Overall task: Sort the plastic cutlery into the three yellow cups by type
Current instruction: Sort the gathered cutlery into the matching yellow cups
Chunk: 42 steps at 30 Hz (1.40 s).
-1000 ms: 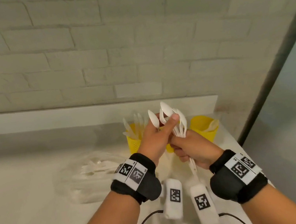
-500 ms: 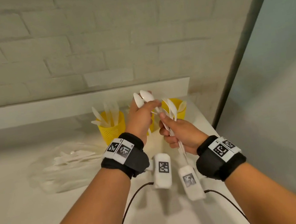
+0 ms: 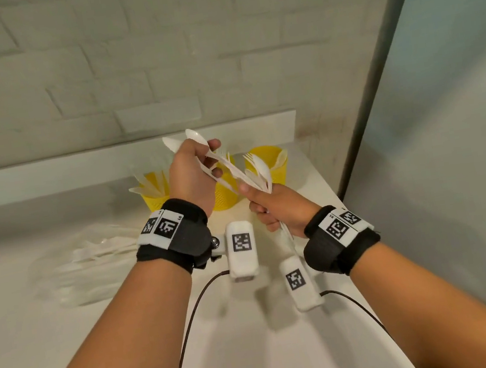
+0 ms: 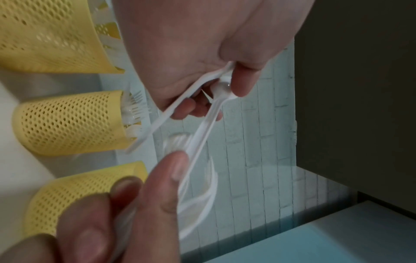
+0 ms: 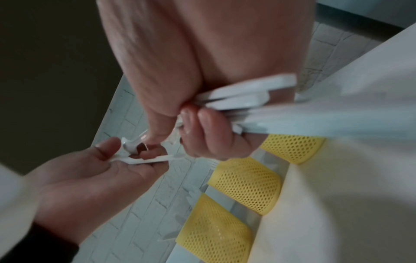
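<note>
Head view, frame centre: left hand [image 3: 191, 175] pinching two spoons [image 3: 197, 137] near their bowls, drawn clear of mixed cutlery bundle [image 3: 260, 173] fisted in right hand [image 3: 277, 210], likely for dropping into one of three yellow cups [image 3: 273, 160] lined up behind on bench [image 3: 261, 354].

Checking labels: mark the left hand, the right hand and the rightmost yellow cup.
left hand [image 3: 191, 175], head view, back of hand.
right hand [image 3: 283, 209], head view, back of hand.
rightmost yellow cup [image 3: 279, 172], head view, outer wall.
</note>
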Each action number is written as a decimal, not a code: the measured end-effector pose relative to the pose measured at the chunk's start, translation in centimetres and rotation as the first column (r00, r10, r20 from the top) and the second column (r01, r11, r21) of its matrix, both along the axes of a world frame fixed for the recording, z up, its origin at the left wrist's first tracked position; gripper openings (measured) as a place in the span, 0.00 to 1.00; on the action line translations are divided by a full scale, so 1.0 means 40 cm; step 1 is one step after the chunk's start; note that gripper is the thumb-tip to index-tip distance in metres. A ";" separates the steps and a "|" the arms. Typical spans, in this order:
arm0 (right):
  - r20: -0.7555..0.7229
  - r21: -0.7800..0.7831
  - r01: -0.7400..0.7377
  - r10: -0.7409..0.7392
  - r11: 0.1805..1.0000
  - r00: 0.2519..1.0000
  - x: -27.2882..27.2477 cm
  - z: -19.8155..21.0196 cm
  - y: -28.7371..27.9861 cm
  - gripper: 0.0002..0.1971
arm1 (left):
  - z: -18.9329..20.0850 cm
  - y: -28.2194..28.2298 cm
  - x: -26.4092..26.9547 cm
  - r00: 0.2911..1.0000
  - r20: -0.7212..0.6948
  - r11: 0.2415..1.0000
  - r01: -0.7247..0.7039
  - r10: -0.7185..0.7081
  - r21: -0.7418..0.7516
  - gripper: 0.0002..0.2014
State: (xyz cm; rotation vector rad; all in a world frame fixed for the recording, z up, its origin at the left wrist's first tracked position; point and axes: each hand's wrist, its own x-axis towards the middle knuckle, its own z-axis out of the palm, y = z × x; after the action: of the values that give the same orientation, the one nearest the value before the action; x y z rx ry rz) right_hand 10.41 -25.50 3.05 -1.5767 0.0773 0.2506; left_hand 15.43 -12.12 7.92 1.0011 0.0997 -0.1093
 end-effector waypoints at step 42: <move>0.039 -0.013 0.172 -0.171 0.985 0.984 0.015 0.039 0.054 0.09 | -0.041 0.005 -0.035 0.978 0.000 0.952 0.203 -0.209 0.230 0.08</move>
State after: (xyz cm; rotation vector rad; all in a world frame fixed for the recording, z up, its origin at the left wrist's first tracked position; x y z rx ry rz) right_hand 11.00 -23.34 4.63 -1.5803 0.1854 0.0856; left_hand 14.03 -11.91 6.27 1.2426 -0.0163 -0.2820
